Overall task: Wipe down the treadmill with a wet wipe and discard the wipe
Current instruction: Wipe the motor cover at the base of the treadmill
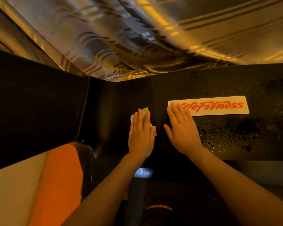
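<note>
Your left hand [141, 132] lies flat with straight fingers on the wet wipe [144, 113], pressing it against the black hood of the treadmill [219, 82]. The white wipe is crumpled and shows past your fingertips and along the thumb side of the hand; it sits near the hood's left end, close to where the surface bends into the dark side panel [36, 98]. Your right hand [182, 128] is also flat and straight-fingered, just beside the left one and holding nothing. Its fingertips overlap the left end of the white LifeFitness label [219, 106].

Beyond your right hand, the hood toward its right end is speckled with droplets and wet patches below and beside the label, so that stretch looks already passed over or at least wetted. The patch around the wipe looks drier and duller, though the light is too dim and yellow to be sure.

By that reading you are mid-wipe on the hood. The left corner, the side panel and whatever lies outside the view probably remain, and the wipe has not yet been discarded. No bin is visible.
</note>
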`<state>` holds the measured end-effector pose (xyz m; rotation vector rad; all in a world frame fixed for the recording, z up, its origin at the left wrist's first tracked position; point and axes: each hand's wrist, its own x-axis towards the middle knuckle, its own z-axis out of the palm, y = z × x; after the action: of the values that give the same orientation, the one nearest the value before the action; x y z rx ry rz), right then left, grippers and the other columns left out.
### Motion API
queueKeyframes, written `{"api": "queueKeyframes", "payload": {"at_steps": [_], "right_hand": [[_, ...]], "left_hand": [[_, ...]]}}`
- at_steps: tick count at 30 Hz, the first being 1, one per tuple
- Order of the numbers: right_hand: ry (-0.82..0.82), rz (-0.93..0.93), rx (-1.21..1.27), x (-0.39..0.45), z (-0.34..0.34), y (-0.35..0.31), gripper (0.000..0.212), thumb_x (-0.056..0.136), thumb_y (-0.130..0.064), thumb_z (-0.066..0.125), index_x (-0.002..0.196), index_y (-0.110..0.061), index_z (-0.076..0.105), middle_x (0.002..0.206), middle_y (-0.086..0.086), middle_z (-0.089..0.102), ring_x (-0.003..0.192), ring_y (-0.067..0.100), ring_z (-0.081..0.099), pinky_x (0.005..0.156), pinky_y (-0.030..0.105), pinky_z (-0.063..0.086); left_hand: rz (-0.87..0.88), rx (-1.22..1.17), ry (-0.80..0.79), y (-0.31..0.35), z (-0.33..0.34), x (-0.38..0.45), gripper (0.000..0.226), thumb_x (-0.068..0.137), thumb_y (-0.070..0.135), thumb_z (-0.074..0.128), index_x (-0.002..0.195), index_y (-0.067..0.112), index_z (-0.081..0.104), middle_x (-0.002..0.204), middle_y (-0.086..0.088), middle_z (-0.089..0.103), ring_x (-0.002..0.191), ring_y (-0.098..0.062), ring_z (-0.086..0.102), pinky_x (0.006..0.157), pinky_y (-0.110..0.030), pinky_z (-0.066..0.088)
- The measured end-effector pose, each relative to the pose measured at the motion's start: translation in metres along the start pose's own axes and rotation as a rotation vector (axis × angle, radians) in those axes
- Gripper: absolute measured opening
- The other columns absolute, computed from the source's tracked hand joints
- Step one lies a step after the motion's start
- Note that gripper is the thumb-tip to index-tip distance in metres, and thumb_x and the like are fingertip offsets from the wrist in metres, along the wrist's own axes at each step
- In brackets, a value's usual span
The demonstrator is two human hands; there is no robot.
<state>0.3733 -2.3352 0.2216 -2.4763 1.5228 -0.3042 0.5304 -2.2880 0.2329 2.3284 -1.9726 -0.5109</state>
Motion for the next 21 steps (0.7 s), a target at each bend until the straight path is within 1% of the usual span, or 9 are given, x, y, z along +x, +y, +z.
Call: {"api": "queueKeyframes", "payload": {"at_steps": [2, 3, 5, 8, 14, 18, 19, 20, 21], "right_hand": [[-0.03, 0.019, -0.015, 0.01, 0.0, 0.008, 0.062, 0.101, -0.041, 0.033, 0.152, -0.007, 0.03, 0.16, 0.015, 0.025, 0.15, 0.029, 0.017, 0.12, 0.042, 0.013], [-0.043, 0.023, -0.027, 0.014, 0.0, 0.012, 0.063, 0.101, -0.043, 0.03, 0.153, -0.007, 0.03, 0.16, 0.014, 0.024, 0.15, 0.028, 0.016, 0.12, 0.042, 0.012], [-0.053, 0.015, -0.054, 0.02, 0.001, 0.02, 0.065, 0.098, -0.046, 0.024, 0.15, -0.008, 0.037, 0.158, 0.014, 0.03, 0.148, 0.03, 0.023, 0.118, 0.043, 0.016], [-0.052, -0.008, -0.074, 0.023, 0.003, 0.029, 0.061, 0.098, -0.042, 0.025, 0.146, -0.008, 0.043, 0.156, 0.014, 0.035, 0.145, 0.031, 0.03, 0.117, 0.044, 0.022], [-0.008, -0.027, -0.081, 0.022, 0.005, 0.031, 0.058, 0.099, -0.038, 0.028, 0.148, -0.009, 0.041, 0.156, 0.014, 0.035, 0.145, 0.03, 0.03, 0.117, 0.039, 0.01], [-0.015, -0.016, -0.076, 0.021, 0.006, 0.03, 0.058, 0.099, -0.038, 0.028, 0.15, -0.01, 0.038, 0.157, 0.013, 0.033, 0.146, 0.028, 0.027, 0.117, 0.039, 0.011], [-0.018, -0.013, -0.078, 0.021, 0.007, 0.03, 0.059, 0.099, -0.038, 0.028, 0.15, -0.01, 0.038, 0.157, 0.012, 0.032, 0.147, 0.028, 0.027, 0.118, 0.039, 0.012], [-0.018, -0.012, -0.079, 0.021, 0.007, 0.03, 0.059, 0.099, -0.038, 0.028, 0.15, -0.01, 0.038, 0.158, 0.012, 0.032, 0.147, 0.028, 0.027, 0.117, 0.04, 0.012], [-0.018, -0.011, -0.079, 0.02, 0.007, 0.03, 0.059, 0.099, -0.037, 0.028, 0.15, -0.009, 0.038, 0.157, 0.013, 0.032, 0.147, 0.028, 0.027, 0.117, 0.04, 0.013]], "left_hand": [[0.008, 0.054, -0.018, 0.002, 0.001, 0.007, 0.071, 0.092, 0.049, -0.005, 0.154, 0.014, -0.012, 0.162, -0.007, -0.016, 0.147, -0.017, -0.02, 0.123, -0.036, -0.006], [0.019, 0.067, -0.019, 0.001, 0.001, 0.012, 0.07, 0.093, 0.047, -0.002, 0.153, 0.011, -0.013, 0.162, -0.007, -0.016, 0.148, -0.017, -0.019, 0.122, -0.034, -0.008], [0.055, 0.074, -0.004, 0.0, -0.003, 0.024, 0.068, 0.097, 0.042, 0.007, 0.154, 0.01, -0.009, 0.163, -0.006, -0.012, 0.149, -0.017, -0.016, 0.121, -0.031, -0.008], [0.111, 0.072, 0.017, -0.001, -0.011, 0.051, 0.06, 0.105, 0.036, 0.019, 0.155, 0.013, -0.004, 0.164, -0.002, -0.009, 0.148, -0.012, -0.014, 0.118, -0.027, -0.009], [0.102, 0.028, 0.02, 0.008, -0.018, 0.078, 0.059, 0.106, 0.032, 0.025, 0.155, 0.016, -0.004, 0.164, 0.0, -0.01, 0.148, -0.011, -0.015, 0.119, -0.03, -0.006], [0.155, 0.029, 0.018, 0.006, -0.009, 0.047, 0.06, 0.105, 0.034, 0.023, 0.153, 0.017, -0.009, 0.162, 0.001, -0.012, 0.142, -0.008, -0.021, 0.113, -0.024, -0.015], [0.17, 0.021, 0.027, 0.004, -0.005, 0.036, 0.059, 0.104, 0.034, 0.023, 0.152, 0.017, -0.007, 0.161, 0.001, -0.01, 0.143, -0.009, -0.017, 0.112, -0.024, -0.014], [0.188, 0.028, 0.042, 0.002, -0.001, 0.025, 0.059, 0.103, 0.034, 0.024, 0.153, 0.015, 0.0, 0.16, 0.0, -0.002, 0.145, -0.011, -0.008, 0.114, -0.026, -0.008], [0.206, 0.047, 0.054, -0.001, 0.002, 0.017, 0.058, 0.101, 0.034, 0.027, 0.152, 0.012, 0.01, 0.159, -0.001, 0.009, 0.146, -0.014, 0.004, 0.116, -0.031, 0.001]]}}
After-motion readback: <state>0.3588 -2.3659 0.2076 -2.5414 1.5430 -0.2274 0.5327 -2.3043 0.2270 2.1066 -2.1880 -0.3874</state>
